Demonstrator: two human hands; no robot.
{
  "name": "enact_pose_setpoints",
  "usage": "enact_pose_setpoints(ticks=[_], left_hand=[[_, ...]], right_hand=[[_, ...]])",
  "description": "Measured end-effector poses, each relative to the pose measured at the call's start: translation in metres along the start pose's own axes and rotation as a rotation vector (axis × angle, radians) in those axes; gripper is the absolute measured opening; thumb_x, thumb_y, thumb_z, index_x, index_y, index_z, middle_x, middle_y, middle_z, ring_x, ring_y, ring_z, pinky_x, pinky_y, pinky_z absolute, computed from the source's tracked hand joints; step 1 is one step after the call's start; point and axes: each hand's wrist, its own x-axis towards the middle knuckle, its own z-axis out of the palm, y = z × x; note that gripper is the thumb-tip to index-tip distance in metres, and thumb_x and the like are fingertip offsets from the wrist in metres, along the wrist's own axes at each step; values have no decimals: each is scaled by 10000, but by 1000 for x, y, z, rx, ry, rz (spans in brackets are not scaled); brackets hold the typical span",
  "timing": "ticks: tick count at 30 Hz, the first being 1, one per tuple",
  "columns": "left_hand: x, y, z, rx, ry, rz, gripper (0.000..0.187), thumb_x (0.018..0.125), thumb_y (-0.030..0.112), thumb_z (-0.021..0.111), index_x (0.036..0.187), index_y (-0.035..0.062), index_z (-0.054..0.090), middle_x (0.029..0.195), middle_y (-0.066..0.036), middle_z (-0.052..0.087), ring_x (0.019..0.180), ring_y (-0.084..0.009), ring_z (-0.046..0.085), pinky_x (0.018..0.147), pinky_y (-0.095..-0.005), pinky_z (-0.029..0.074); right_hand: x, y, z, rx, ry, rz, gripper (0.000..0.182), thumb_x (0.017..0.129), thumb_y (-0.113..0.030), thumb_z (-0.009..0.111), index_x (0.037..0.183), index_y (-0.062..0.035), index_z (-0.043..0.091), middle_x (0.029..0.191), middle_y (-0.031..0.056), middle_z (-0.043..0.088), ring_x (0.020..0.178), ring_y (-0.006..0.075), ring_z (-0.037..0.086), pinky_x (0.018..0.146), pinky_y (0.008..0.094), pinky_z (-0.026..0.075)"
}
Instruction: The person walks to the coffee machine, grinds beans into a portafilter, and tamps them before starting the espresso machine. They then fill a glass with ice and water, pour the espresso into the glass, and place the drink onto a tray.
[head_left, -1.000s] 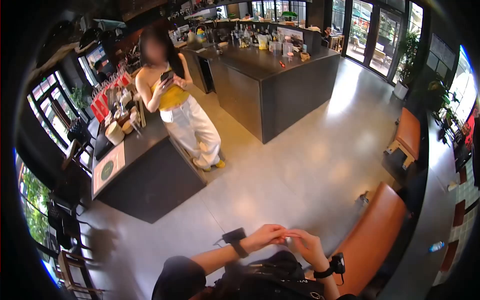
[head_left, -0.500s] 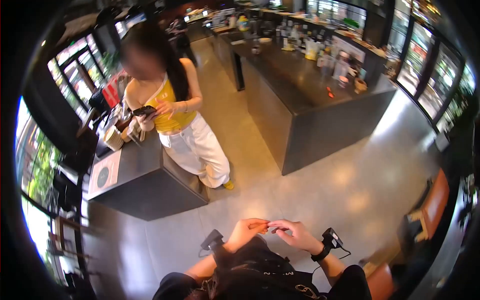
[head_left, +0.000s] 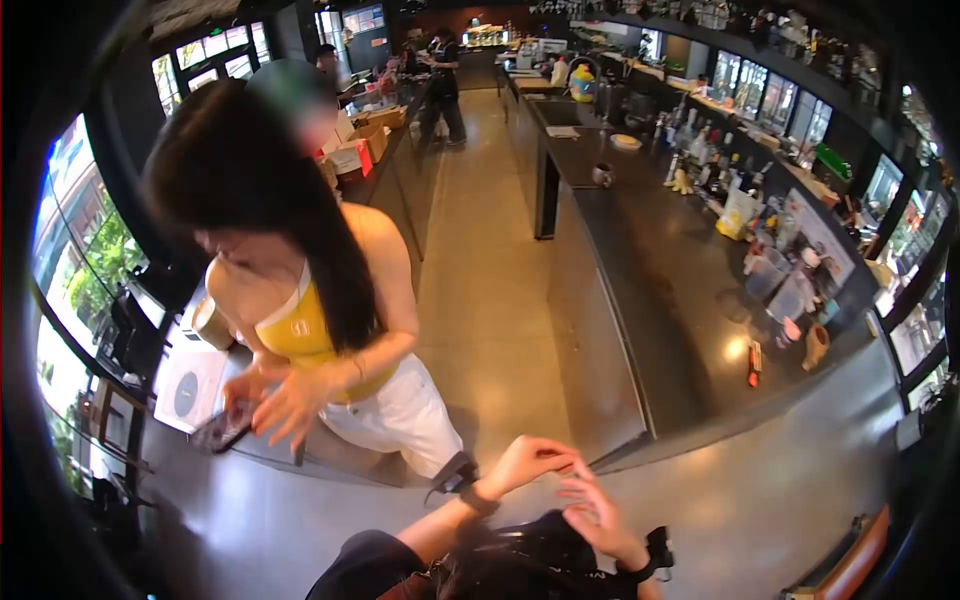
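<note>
My left hand (head_left: pixel 528 466) is held out in front of my body, its fingers closed in a pinch. Its fingertips meet the fingertips of my right hand (head_left: pixel 596 515). Whether anything small sits between them cannot be made out. The fingers of my right hand are stretched out and slightly apart. Black straps with small devices circle both wrists, one of them a wrist device (head_left: pixel 658 552) on the right. Close by on the left, another person in a yellow top (head_left: pixel 300 325) holds a dark phone (head_left: pixel 222 428).
A dark counter (head_left: pixel 660 290) runs along the right with bottles, a mug (head_left: pixel 602 175) and a small red-orange item (head_left: pixel 754 364). On the left counter lies a pale sign (head_left: pixel 185 390). Brown chair parts (head_left: pixel 850 560) stand at lower right. A person in black (head_left: pixel 446 85) stands far down the aisle.
My view has moved nearer the counters and tilted up. The person in yellow appears closer, phone held lower. My hands stay together at the fingertips; the right hand's fingers point more upward.
</note>
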Motion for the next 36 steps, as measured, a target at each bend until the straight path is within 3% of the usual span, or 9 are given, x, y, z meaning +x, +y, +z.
enact_pose_setpoints(ticks=[7, 8, 14, 17, 19, 21, 22, 28, 36], left_hand=[[197, -25, -69, -391, 84, 46, 326, 894, 136, 539, 1195, 12, 532, 1028, -62, 613, 920, -108, 571, 810, -236, 464], [223, -33, -91, -419, 114, 8, 329, 895, 142, 535, 1194, 4, 526, 1029, -66, 613, 927, -115, 573, 820, -241, 462], [359, 32, -237, -93, 434, 47, 282, 856, 93, 504, 1113, -2, 572, 1013, -82, 618, 907, -146, 585, 802, -258, 469], [413, 70, -307, -156, 564, 183, 244, 912, 147, 492, 1103, 11, 558, 926, -68, 611, 837, -129, 584, 710, -242, 495], [436, 94, -354, -537, 560, 48, 241, 912, 163, 503, 1086, 16, 581, 877, -52, 614, 812, -108, 570, 703, -244, 492], [467, 67, -416, -131, 605, 140, 251, 884, 94, 488, 1093, 7, 597, 946, -77, 627, 846, -114, 577, 757, -244, 470], [480, 51, -441, -132, 598, 141, 257, 893, 142, 515, 1086, 2, 611, 902, -57, 640, 825, -97, 573, 737, -240, 470], [556, 7, -571, -159, 271, -208, 225, 854, 166, 610, 979, -17, 648, 828, -56, 656, 769, -101, 592, 719, -235, 476], [754, 56, -749, -479, 73, -160, 137, 831, 86, 635, 905, -30, 641, 778, -72, 635, 705, -115, 583, 653, -223, 470]], right_hand=[[217, 20, -65, -25, 326, -140, 366, 831, 21, 513, 1190, 25, 444, 1372, 155, 372, 1092, 227, 533, 863, 292, 444], [255, 39, -83, -342, 222, -310, 351, 816, 34, 516, 1160, 44, 449, 1296, 188, 452, 1070, 258, 553, 867, 299, 436], [469, 13, -125, -106, 108, -118, 399, 822, -106, 566, 1172, 41, 443, 1328, 277, 384, 1184, 333, 453, 942, 359, 389], [573, -7, -123, -122, 47, -271, 398, 850, -33, 528, 1224, 29, 406, 1383, 197, 321, 1060, 197, 531, 823, 280, 466], [627, -26, -127, -208, -77, -286, 394, 849, -49, 546, 1224, -15, 429, 1409, 208, 286, 1097, 207, 512, 857, 286, 449], [695, -37, -128, -289, -198, -234, 386, 849, -55, 552, 1220, -42, 446, 1412, 214, 286, 1106, 205, 508, 869, 282, 441], [728, -26, -136, -437, -217, -384, 348, 867, -109, 530, 1205, -59, 464, 1295, 256, 421, 1053, 284, 563, 912, 329, 420], [894, 21, -178, 1, -501, 156, 225, 938, -80, 422, 1085, 49, 532, 1177, 139, 563, 972, 183, 606, 871, 298, 451], [1133, -28, -221, 328, -200, 91, 166, 950, -81, 357, 963, 32, 479, 1002, 224, 613, 906, 249, 612, 835, 337, 477]])
